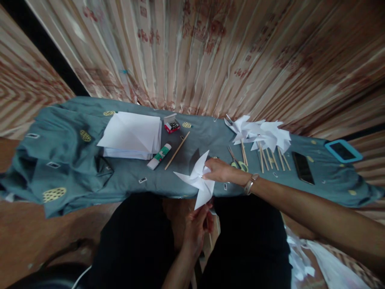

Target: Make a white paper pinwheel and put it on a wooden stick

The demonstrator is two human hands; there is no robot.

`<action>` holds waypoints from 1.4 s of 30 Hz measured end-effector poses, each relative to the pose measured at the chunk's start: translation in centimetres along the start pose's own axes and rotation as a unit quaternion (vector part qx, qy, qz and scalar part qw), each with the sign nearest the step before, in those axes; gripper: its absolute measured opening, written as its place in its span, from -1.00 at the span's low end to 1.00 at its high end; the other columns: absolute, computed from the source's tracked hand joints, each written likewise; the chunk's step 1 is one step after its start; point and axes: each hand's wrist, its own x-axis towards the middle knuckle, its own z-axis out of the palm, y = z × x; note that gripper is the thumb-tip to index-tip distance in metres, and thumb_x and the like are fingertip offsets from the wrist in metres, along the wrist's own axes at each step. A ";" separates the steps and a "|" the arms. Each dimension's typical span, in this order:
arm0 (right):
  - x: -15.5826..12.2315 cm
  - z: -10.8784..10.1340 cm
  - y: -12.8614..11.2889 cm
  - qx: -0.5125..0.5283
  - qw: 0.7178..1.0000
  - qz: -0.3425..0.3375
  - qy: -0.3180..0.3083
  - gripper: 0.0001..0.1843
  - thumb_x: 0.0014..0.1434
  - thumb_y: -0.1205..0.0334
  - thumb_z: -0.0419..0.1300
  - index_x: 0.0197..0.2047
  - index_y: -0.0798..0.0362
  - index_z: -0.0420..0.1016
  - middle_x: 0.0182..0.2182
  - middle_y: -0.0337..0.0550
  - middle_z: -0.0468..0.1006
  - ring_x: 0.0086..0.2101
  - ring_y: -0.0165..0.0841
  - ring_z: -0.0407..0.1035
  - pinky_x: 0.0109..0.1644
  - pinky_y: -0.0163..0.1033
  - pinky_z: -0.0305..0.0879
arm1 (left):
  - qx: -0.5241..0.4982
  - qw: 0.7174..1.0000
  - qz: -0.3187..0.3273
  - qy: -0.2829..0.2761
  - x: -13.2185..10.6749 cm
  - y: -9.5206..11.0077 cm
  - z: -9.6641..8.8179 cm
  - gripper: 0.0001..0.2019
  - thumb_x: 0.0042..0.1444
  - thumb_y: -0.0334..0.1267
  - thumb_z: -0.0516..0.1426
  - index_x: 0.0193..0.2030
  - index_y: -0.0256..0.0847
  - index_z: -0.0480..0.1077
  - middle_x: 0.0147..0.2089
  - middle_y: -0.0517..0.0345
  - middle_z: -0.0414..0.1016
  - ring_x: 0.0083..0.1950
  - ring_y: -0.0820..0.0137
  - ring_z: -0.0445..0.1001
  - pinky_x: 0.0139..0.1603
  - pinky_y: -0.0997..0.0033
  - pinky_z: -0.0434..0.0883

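Note:
A white paper pinwheel [199, 182] is held over the front edge of the cloth-covered table. My right hand [221, 170], with a band on its wrist, pinches it from the right near its centre. Below, between the knees, my left hand [197, 226] has its fingers closed at the lower blade; a thin pale length shows beneath the fingers, partly hidden. Just behind my right hand lie scissors [240, 165] with green handles. To the left are a single wooden stick [177, 150] and a glue stick [159, 156] with a green and white label.
A stack of white paper [132, 134] lies on the left of the table [126, 188]. Behind the glue stick stands a small open red box [172, 124]. Several finished pinwheels on sticks [264, 134] overlap at the right, beside a dark phone [303, 167] and a blue-framed device [343, 151].

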 end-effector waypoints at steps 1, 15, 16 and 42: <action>0.0 0.0 0.1 0.006 1.000 -0.006 0.000 -0.82 0.02 0.31 0.20 -0.28 0.12 0.59 -0.31 -0.08 0.64 -0.24 -0.26 0.51 -0.26 -0.37 0.30 | -0.001 1.000 0.005 0.005 0.0 0.0 0.0 -0.57 -0.32 -0.01 0.38 -0.40 -0.36 0.52 -0.66 0.27 0.35 -0.71 0.60 0.20 -0.69 0.56 0.08; -5.3 2.9 2.2 0.319 0.929 -0.112 0.151 -0.73 0.15 0.10 0.15 -0.25 0.11 0.56 -0.38 -0.15 0.60 -0.37 -0.30 0.47 -0.29 -0.27 0.38 | 0.238 0.955 0.165 0.067 -0.6 -0.2 -1.9 -0.48 -0.12 0.21 0.18 -0.65 -0.29 0.41 -0.71 0.26 0.18 -0.66 0.57 0.08 -0.61 0.50 0.01; -6.1 2.9 1.9 0.341 0.922 -0.098 0.154 -0.73 0.14 0.09 0.15 -0.28 0.11 0.55 -0.42 -0.16 0.59 -0.40 -0.32 0.46 -0.33 -0.28 0.38 | 0.271 0.941 0.195 0.061 -1.0 0.1 -2.1 -0.51 -0.04 0.17 0.15 -0.65 -0.28 0.41 -0.69 0.24 0.21 -0.63 0.54 0.11 -0.59 0.50 0.05; -12.3 2.9 -2.3 0.233 0.885 -0.179 0.362 -0.83 0.21 0.36 0.08 -0.15 -0.02 0.42 -0.26 -0.16 0.54 -0.21 -0.32 0.42 -0.16 -0.24 0.34 | 0.398 0.879 0.264 -0.013 -3.4 1.4 -3.1 -0.52 0.18 0.07 0.00 -0.61 -0.23 0.37 -0.66 0.22 0.16 -0.57 0.47 0.15 -0.50 0.49 0.11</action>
